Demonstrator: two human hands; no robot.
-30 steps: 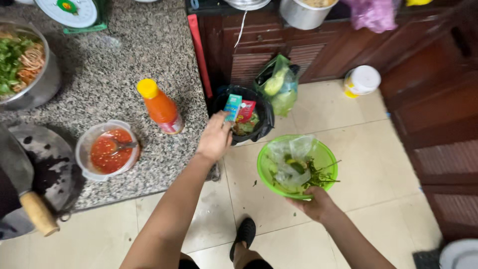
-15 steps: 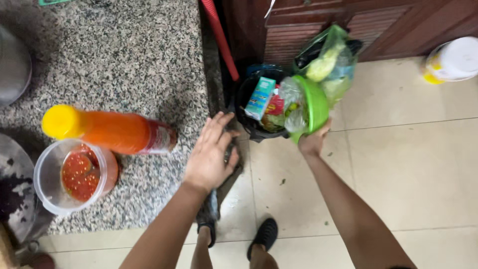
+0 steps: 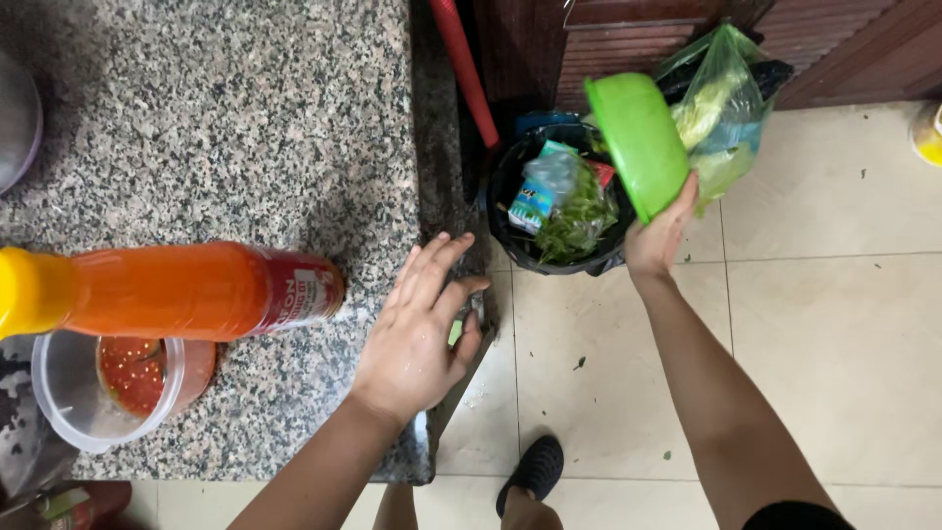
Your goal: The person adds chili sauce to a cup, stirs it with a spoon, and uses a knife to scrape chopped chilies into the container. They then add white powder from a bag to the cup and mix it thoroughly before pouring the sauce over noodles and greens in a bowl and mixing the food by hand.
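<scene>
The green plastic bowl (image 3: pixel 636 139) is tipped on its side right over the black waste bin (image 3: pixel 510 240) on the floor, its mouth turned toward the bin, held at its lower rim by the right hand (image 3: pixel 659 236), whose grip is closed on the bowl's edge. A second ago that bowl sat level and full of leafy scraps out over the tiles; half a second ago it had come to the bin's rim, and now the greens (image 3: pixel 579 211) lie heaped inside the bin, so the emptying looks all but done. Among the greens sits a small blue and white packet (image 3: pixel 530 201) with a bit of red wrapper behind it. Just beyond the bin, against the dark wooden cabinet, hangs a clear plastic bag (image 3: pixel 721 108) stuffed with pale green and yellow peelings, and a red handle (image 3: pixel 466 69) leans to the left of it. The left hand (image 3: pixel 417 329) has dropped from the bin to the near right edge of the speckled granite bench (image 3: pixel 226 128), fingers spread flat, holding nothing. Left of it an orange sauce bottle (image 3: pixel 186 290) with a yellow cap and a red label band stands on the bench, and nearer still a clear tub (image 3: pixel 59 393) of red chilli sauce. A few green flecks dot the cream floor tiles (image 3: pixel 834 324).
</scene>
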